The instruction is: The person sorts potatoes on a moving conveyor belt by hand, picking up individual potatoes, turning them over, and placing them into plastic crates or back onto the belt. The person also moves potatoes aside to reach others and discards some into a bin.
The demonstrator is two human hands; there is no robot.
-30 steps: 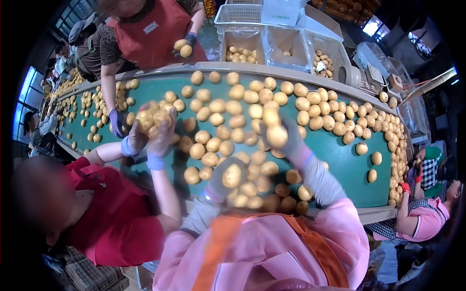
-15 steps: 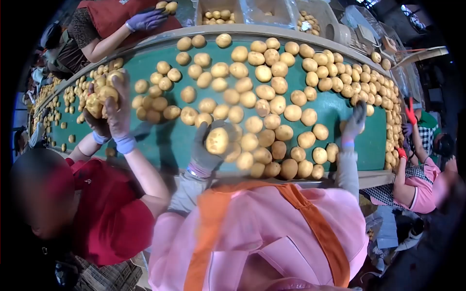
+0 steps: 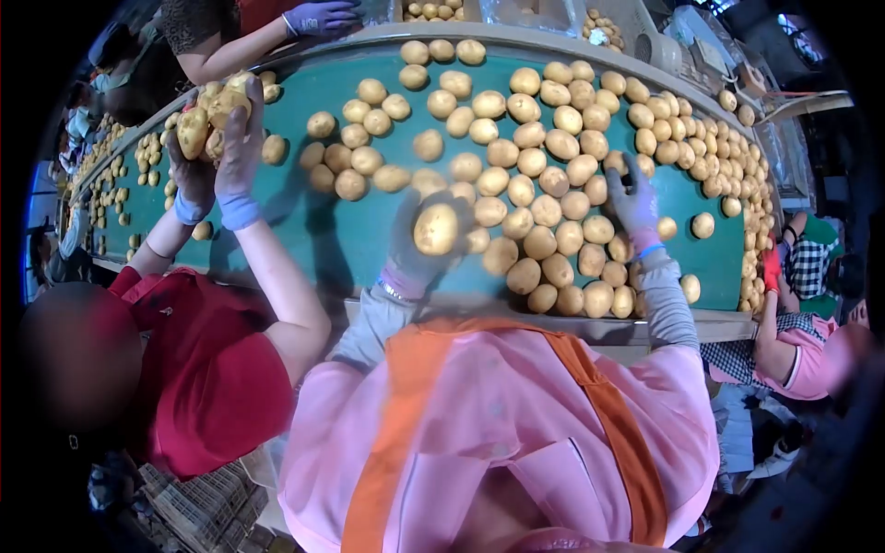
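The left hand is still clenching a potato. The right hand, grip open, is sliding back over potatoes by the belt's near edge.

No readable text, label or number in view.

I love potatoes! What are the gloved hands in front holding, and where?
The left hand cups one potato from behind, fingers around its edges. The right hand lies open over belt potatoes, apparently gripping none.
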